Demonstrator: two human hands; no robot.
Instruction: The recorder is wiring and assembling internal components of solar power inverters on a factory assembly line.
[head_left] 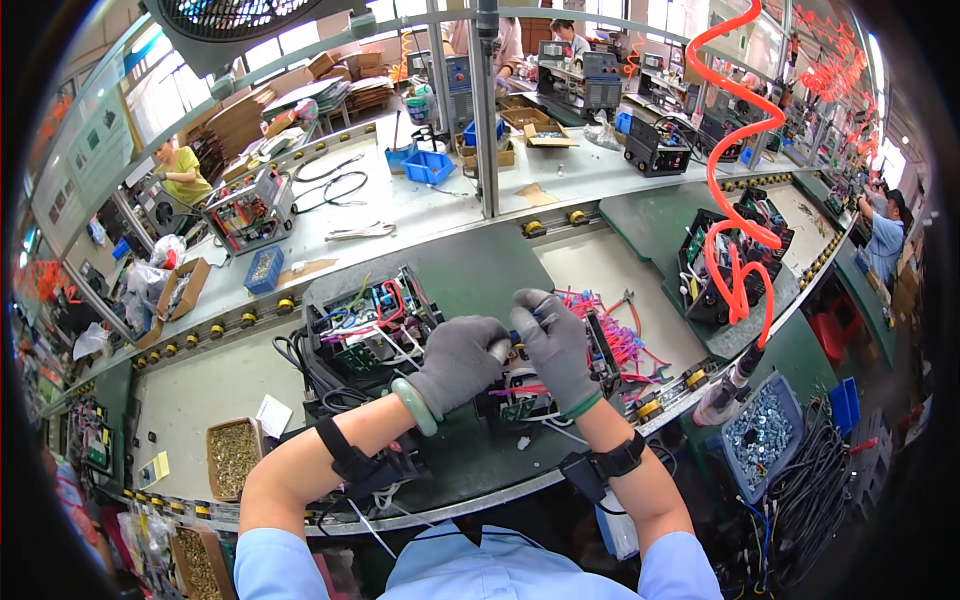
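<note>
Both my hands wear grey gloves and work above an open electronic chassis [522, 402] with circuit boards and wires, on a dark green board [465, 468]. My left hand [458, 362] is over its left side, fingers curled together; what they hold, if anything, is hidden. My right hand [556, 350] reaches over its right side with thumb and fingers bent into a pinch. Whatever lies in that pinch is too small to name. A second open chassis [368, 325] with red, blue and white wires stands just left of my left hand. Pink and purple wires [622, 340] bunch beyond my right hand.
An orange coiled air hose [730, 200] hangs at right, ending in a tool [722, 395]. A blue bin of screws [765, 435] sits at lower right. A cardboard box of small brass-coloured parts [233, 460] stands at left. Another chassis [712, 265] is further right; roller rails edge the line.
</note>
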